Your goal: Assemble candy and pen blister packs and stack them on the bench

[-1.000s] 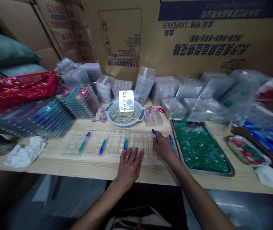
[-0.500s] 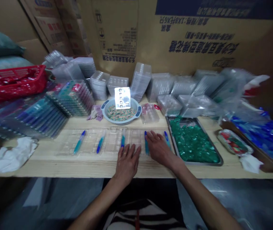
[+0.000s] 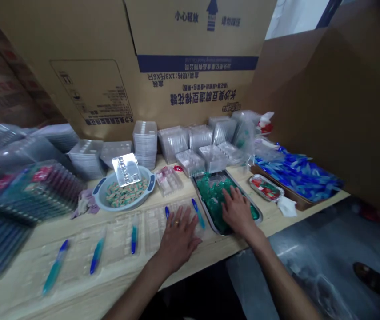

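My left hand [image 3: 179, 238] lies with its fingers spread over a clear plastic tray and partly hides a blue pen-shaped piece [image 3: 167, 212]. My right hand [image 3: 238, 210] has its fingers stretched out over the shiny green wrapped pieces [image 3: 211, 195] in a metal tray [image 3: 259, 218]; its fingertips touch them. Between the two hands lies another blue and teal pen-shaped piece [image 3: 198, 214]. To the left, a row of clear plastic trays [image 3: 114, 235] holds more such pieces, among them one [image 3: 134, 235] near my left hand.
A blue basin [image 3: 98, 195] of small pieces, with a silvery plate [image 3: 126, 170] on it, stands behind the row. Stacked clear trays [image 3: 145, 142] line the cardboard wall. At right are a foil dish [image 3: 266, 187] and a box of blue pieces [image 3: 298, 173]. Filled trays [image 3: 43, 191] are stacked at left.
The view has turned to the right. My right hand has left the blue piece in the clear tray and moved right onto the green pieces. My left hand has moved right along the row.
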Demonstrator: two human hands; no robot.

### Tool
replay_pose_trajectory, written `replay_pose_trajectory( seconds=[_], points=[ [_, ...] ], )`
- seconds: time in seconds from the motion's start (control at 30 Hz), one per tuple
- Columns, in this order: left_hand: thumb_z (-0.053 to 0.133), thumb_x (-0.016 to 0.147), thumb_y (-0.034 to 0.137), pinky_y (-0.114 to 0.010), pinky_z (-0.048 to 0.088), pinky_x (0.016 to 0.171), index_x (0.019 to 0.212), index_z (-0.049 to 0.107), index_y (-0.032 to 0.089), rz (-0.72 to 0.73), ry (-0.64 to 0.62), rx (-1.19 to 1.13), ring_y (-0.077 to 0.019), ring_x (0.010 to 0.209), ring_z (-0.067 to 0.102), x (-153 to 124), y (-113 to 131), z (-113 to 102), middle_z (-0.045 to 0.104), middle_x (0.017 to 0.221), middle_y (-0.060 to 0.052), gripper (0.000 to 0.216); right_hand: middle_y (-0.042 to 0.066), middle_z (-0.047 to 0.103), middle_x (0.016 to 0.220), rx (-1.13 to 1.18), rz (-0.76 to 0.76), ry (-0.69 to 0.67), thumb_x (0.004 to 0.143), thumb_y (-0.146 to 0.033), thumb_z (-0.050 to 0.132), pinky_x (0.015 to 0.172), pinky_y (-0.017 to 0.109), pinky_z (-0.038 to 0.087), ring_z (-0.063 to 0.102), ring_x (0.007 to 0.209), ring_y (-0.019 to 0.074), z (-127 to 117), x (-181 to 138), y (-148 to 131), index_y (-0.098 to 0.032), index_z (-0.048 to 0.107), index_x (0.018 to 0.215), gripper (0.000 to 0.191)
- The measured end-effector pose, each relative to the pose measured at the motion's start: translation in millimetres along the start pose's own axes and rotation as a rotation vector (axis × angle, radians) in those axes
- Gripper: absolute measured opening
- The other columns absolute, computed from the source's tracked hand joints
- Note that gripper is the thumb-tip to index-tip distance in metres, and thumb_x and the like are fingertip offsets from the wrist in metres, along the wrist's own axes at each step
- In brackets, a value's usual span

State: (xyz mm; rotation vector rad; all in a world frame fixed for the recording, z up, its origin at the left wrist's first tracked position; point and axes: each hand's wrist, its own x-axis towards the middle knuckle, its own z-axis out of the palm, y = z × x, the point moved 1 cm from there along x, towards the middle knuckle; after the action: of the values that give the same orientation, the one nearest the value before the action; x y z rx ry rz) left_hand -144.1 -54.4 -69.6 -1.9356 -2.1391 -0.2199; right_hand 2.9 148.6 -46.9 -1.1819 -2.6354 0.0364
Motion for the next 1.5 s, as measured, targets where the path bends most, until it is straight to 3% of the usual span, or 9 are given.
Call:
replay_pose_trajectory(
  seconds=[0.2, 0.43, 0.6, 0.8, 0.9, 1.0, 1.13, 1.27, 1.5],
  points=[
    [0.056, 0.098, 0.042, -0.059, 0.039, 0.112, 0.153, 0.043, 0.022, -0.056, -0.059, 0.041, -0.0376, 0.144, 0.043, 3.5, -3.4, 29.0, 0.041, 0.16, -0.013, 0.06, 0.023, 0.058, 0.14, 0.129, -0.016, 0.035, 0.092, -0.014, 0.046, 0.107, 0.044, 0.045, 0.057, 0.128, 0.0309, -17.1, 62.7, 72.6, -0.007, 0.06, 0.134, 0.044],
    [0.054, 0.097, 0.052, -0.056, 0.031, 0.118, 0.156, 0.037, 0.02, -0.061, -0.055, -0.006, -0.036, 0.151, 0.031, -14.5, -0.8, 1.4, 0.034, 0.163, -0.016, 0.069, 0.029, 0.062, 0.13, 0.241, 0.113, -0.016, 0.094, -0.014, 0.042, 0.104, 0.037, 0.043, 0.06, 0.123, 0.0285, -43.8, 199.4, 87.1, 0.008, 0.053, 0.136, 0.049],
    [0.051, 0.099, 0.051, -0.056, 0.033, 0.116, 0.155, 0.039, 0.024, -0.133, -0.096, 0.042, -0.037, 0.151, 0.029, -35.4, -4.7, 1.2, 0.033, 0.164, -0.013, 0.064, 0.035, 0.064, 0.119, 0.236, 0.201, -0.084, 0.088, -0.013, 0.049, 0.092, 0.043, 0.048, 0.065, 0.115, 0.0352, -35.4, 241.1, 89.6, 0.011, 0.062, 0.119, 0.041],
    [0.047, 0.101, 0.046, -0.054, 0.034, 0.117, 0.153, 0.042, 0.027, -0.18, -0.14, 0.01, -0.0346, 0.151, 0.029, -41.0, -7.5, 7.5, 0.032, 0.165, -0.009, 0.055, 0.027, 0.063, 0.129, 0.315, -0.039, 0.072, 0.095, -0.017, 0.044, 0.103, 0.042, 0.043, 0.06, 0.123, 0.0315, -31.6, 184.8, 54.7, 0.0, 0.059, 0.135, 0.046],
    [0.045, 0.102, 0.045, -0.056, 0.032, 0.118, 0.147, 0.05, 0.024, -0.202, -0.154, -0.023, -0.0362, 0.151, 0.03, -38.1, -4.6, 3.6, 0.036, 0.163, -0.011, 0.05, 0.011, 0.073, 0.114, 0.404, -0.355, -0.038, 0.092, -0.014, 0.047, 0.095, 0.036, 0.051, 0.069, 0.102, 0.0229, -8.3, 130.6, 27.0, -0.015, 0.07, 0.121, 0.036],
    [0.046, 0.101, 0.047, -0.06, 0.026, 0.12, 0.145, 0.051, 0.019, -0.202, -0.124, -0.053, -0.0381, 0.152, 0.027, -26.8, 1.4, -2.7, 0.038, 0.161, -0.016, 0.053, 0.015, 0.066, 0.132, 0.332, -0.599, -0.107, 0.09, -0.009, 0.046, 0.103, 0.042, 0.049, 0.063, 0.119, 0.026, 20.7, 86.5, 3.4, -0.013, 0.065, 0.131, 0.045],
    [0.051, 0.096, 0.057, -0.056, 0.024, 0.122, 0.152, 0.041, 0.014, -0.075, -0.126, -0.128, -0.0358, 0.154, 0.021, 5.1, 10.4, -1.8, 0.03, 0.164, -0.019, 0.071, 0.018, 0.045, 0.156, 0.107, -0.583, -0.128, 0.091, -0.011, 0.046, 0.106, 0.057, 0.044, 0.047, 0.139, 0.0355, 38.6, 66.0, -11.4, -0.015, 0.054, 0.144, 0.053],
    [0.051, 0.095, 0.059, -0.054, 0.028, 0.118, 0.154, 0.036, 0.01, -0.083, -0.212, -0.132, -0.0357, 0.151, 0.029, 29.4, 14.8, 12.1, 0.033, 0.162, -0.021, 0.078, 0.02, 0.06, 0.139, 0.058, -0.574, -0.14, 0.096, -0.016, 0.04, 0.099, 0.049, 0.05, 0.062, 0.12, 0.0314, 32.5, 65.3, -10.5, -0.012, 0.067, 0.121, 0.038],
    [0.044, 0.098, 0.059, -0.05, 0.026, 0.12, 0.152, 0.039, 0.008, -0.079, -0.063, -0.102, -0.0345, 0.151, 0.028, 7.6, 17.7, 1.4, 0.033, 0.162, -0.021, 0.074, 0.025, 0.061, 0.127, 0.171, -0.569, -0.09, 0.09, -0.043, 0.044, 0.076, 0.059, 0.051, 0.064, 0.107, 0.0431, 74.6, 70.4, 21.7, -0.028, 0.067, 0.118, 0.039]
  ],
)
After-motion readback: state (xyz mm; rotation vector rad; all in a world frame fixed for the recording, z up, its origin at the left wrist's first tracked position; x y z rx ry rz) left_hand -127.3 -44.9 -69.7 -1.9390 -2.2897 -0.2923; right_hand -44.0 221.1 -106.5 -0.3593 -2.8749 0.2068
